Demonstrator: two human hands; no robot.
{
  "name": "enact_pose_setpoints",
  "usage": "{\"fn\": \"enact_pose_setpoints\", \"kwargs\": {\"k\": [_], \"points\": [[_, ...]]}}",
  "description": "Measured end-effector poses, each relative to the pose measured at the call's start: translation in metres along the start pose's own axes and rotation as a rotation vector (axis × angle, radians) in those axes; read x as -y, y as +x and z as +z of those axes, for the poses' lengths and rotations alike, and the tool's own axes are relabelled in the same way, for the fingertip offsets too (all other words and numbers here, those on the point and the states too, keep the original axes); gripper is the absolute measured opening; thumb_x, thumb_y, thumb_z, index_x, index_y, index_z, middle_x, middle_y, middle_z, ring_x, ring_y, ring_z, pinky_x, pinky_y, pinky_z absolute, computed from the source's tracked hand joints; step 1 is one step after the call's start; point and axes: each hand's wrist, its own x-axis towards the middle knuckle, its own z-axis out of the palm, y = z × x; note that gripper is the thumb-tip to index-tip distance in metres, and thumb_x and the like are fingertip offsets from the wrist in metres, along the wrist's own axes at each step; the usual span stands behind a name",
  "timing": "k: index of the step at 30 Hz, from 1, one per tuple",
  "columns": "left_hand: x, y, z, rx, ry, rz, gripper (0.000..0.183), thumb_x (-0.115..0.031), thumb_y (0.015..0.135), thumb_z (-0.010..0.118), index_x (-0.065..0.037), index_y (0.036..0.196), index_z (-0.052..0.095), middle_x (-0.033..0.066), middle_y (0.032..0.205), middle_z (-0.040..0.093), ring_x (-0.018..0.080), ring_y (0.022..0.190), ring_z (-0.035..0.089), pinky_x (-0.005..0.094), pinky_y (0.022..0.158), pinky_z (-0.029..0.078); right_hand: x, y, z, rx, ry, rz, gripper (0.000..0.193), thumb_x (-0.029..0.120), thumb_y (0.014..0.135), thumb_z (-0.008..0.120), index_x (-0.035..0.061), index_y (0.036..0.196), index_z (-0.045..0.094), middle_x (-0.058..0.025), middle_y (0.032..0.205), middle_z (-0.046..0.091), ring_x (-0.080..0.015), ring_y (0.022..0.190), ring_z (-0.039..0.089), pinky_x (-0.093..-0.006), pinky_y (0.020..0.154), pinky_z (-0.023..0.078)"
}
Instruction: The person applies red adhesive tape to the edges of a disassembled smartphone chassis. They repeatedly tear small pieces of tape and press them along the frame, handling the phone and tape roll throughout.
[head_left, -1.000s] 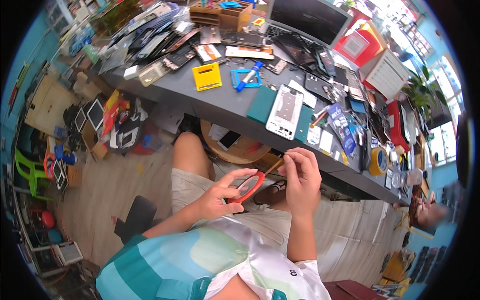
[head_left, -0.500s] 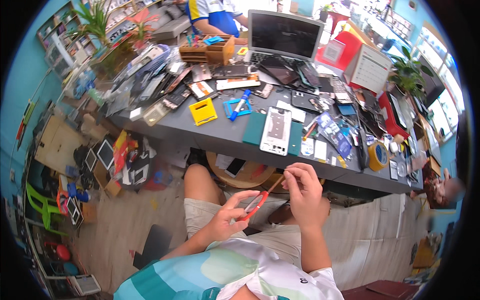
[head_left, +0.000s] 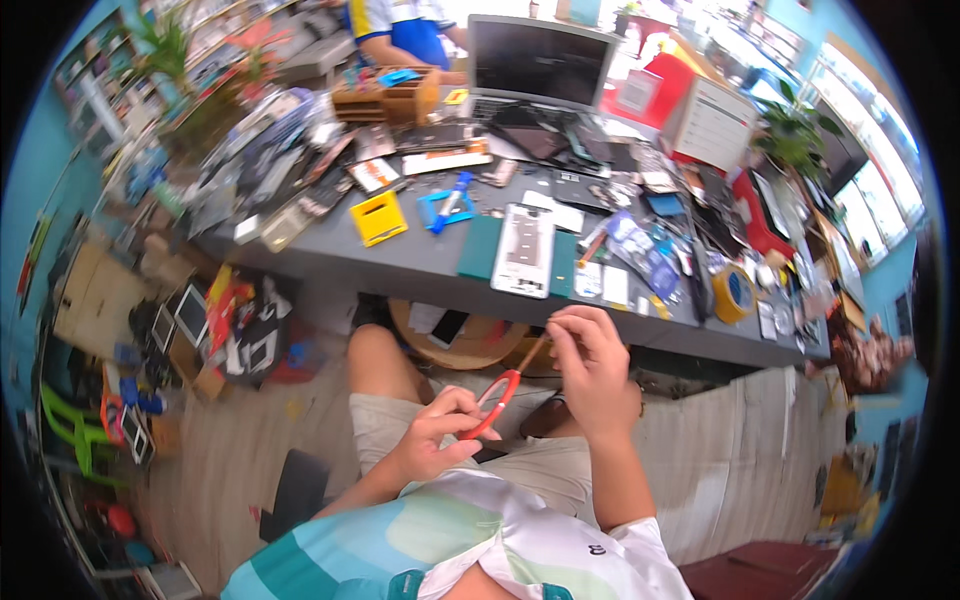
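My left hand (head_left: 437, 432) holds a flat red phone-sized piece (head_left: 493, 403) tilted over my lap. My right hand (head_left: 592, 368) pinches a thin orange tool (head_left: 532, 354) whose tip meets the upper end of the red piece. Both hands hover above my bare knee and beige shorts, just in front of the grey workbench (head_left: 430, 262). On the bench directly ahead lies an opened white phone body (head_left: 524, 250) on a dark green mat (head_left: 480, 248).
The bench is crowded: a yellow block (head_left: 378, 218), blue clamp (head_left: 446, 205), laptop (head_left: 540, 62), tape roll (head_left: 734, 293), many phone parts. A person in a blue and yellow shirt (head_left: 395, 30) sits across. Boxes and clutter (head_left: 215, 330) cover the floor at left.
The view has tilted up, showing more of the bench and the laptop. My hands stay together on the red piece, the right hand shifting slightly with the tool.
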Motion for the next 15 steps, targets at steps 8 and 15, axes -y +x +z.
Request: {"fn": "enact_pose_setpoints", "kwargs": {"k": [8,15], "points": [[-0.004,0.007,0.002,0.042,-0.045,-0.011,0.034,-0.015,0.097,0.071,0.005,0.121,0.082,0.0122,0.115,0.059,0.0286,0.115,0.059,0.0510,0.113,0.059,0.000,0.002,-0.002,-0.011,-0.032,-0.005,0.005,-0.002,0.103,0.075,-0.0049,0.107,0.076,-0.0074,0.111,0.072,-0.0100,0.079,0.069,-0.0265,0.068,0.057],[-0.018,0.006,0.001,0.041,-0.065,-0.015,0.044,-0.006,0.092,0.071,0.008,0.133,0.076,0.0146,0.120,0.060,0.0276,0.115,0.059,0.0412,0.106,0.052,0.003,0.009,-0.003,0.006,-0.044,-0.050,0.005,-0.001,0.104,0.074,-0.0050,0.107,0.075,-0.0076,0.113,0.073,-0.0091,0.080,0.069,-0.0249,0.065,0.057]]}}
